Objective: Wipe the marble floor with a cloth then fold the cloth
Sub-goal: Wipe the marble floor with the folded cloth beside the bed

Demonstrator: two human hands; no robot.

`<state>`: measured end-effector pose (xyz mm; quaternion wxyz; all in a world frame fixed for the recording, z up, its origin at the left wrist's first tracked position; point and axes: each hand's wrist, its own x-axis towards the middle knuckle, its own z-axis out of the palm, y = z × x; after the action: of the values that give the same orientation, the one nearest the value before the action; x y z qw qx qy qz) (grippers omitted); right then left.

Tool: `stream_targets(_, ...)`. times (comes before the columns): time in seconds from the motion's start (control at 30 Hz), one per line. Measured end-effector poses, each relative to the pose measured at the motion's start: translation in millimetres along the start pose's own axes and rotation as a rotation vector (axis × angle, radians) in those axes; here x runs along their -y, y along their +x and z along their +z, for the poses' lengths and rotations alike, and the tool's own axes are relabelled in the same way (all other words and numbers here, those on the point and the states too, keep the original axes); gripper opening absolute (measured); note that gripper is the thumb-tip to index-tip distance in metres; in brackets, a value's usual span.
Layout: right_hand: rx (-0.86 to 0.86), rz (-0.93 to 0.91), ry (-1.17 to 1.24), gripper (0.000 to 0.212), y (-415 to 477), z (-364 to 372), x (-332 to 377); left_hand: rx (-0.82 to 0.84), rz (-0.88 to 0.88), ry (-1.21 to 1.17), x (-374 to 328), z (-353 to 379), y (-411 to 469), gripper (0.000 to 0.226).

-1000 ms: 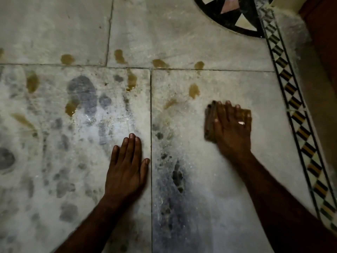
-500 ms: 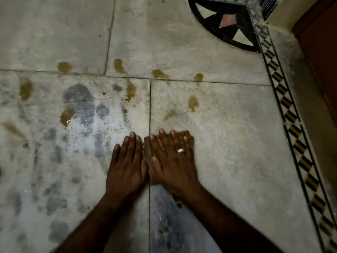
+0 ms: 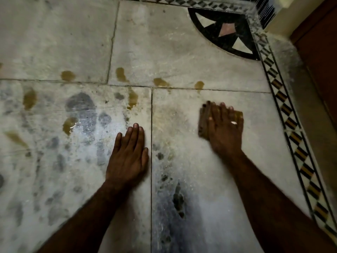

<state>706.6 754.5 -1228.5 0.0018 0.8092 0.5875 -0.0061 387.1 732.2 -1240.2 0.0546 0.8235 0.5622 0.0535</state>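
The white marble floor (image 3: 182, 52) fills the view, with yellowish-brown spill spots (image 3: 67, 75) along the slab joints and grey damp patches on the left slab. My right hand (image 3: 225, 127) lies flat and blurred on a small folded brown cloth (image 3: 204, 121), pressing it onto the right slab; only the cloth's left and far edges show past the fingers. A ring sits on one finger of that hand. My left hand (image 3: 128, 156) rests palm down on the left slab, fingers together, just beside the vertical joint, holding nothing.
A black quarter-circle inlay (image 3: 226, 31) with pale triangles sits at the far right corner. A black, white and tan patterned border strip (image 3: 291, 125) runs down the right side. Beyond it stand a wall base and a brown wooden door (image 3: 321, 52).
My right hand slid the cloth left until it met my left hand, then back right to the middle of the right slab. The spot near the joint looks smeared. My left hand stayed planted.
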Motion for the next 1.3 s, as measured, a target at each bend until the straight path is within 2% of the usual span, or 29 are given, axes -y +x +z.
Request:
stream_targets(0.2, -0.139, 0.14, -0.003, 0.054, -133.9, 6.6, -15.8, -0.005, -0.031, -0.025, -1.1, -1.8, -3.7, 0.065)
stream_targets(0.37, -0.14, -0.07, -0.081, 0.056, -228.2, 4.5, 56.2, -0.019, -0.06, -0.05, 4.4, -5.4, -29.2, 0.066)
stream_targets(0.57, 0.002, -0.49, 0.121, 0.062, -195.4, -14.4, 148.8, -0.024, -0.16, -0.019, 35.2, -9.4, -77.8, 0.065)
stream_targets(0.7, 0.027, -0.6, 0.155, 0.061, -133.7, -11.1, 177.3, -0.019, -0.179, 0.013, 45.0, -10.6, -82.8, 0.063)
stream_targets(0.8, 0.024, -0.563, 0.148, 0.058, -90.4, -9.1, 178.3, 0.007, -0.211, 0.017, 48.1, -11.0, -81.9, 0.065)
stream_targets(0.93, 0.063, -0.428, 0.118, 0.058, -59.9, -13.2, 149.2, 0.042, -0.271, 0.031, 76.5, -16.2, -86.9, 0.067)
stream_targets(1.1, 0.015, -0.216, 0.041, 0.059, -97.7, -7.3, 97.4, 0.065, -0.318, 0.054, 135.8, -25.7, -103.4, 0.067)
stream_targets(1.17, -0.03, -0.201, 0.026, 0.058, -132.3, -4.9, 94.4, 0.059, -0.336, 0.048, 145.6, -27.5, -107.3, 0.067)
stream_targets(1.23, -0.066, -0.328, 0.008, 0.058, -169.7, -5.7, 102.6, 0.044, -0.342, 0.035, 146.6, -26.7, -108.0, 0.067)
stream_targets(1.3, -0.033, -0.622, -0.001, 0.059, -203.2, -9.2, 115.4, 0.037, -0.342, 0.021, 145.8, -26.4, -108.1, 0.066)
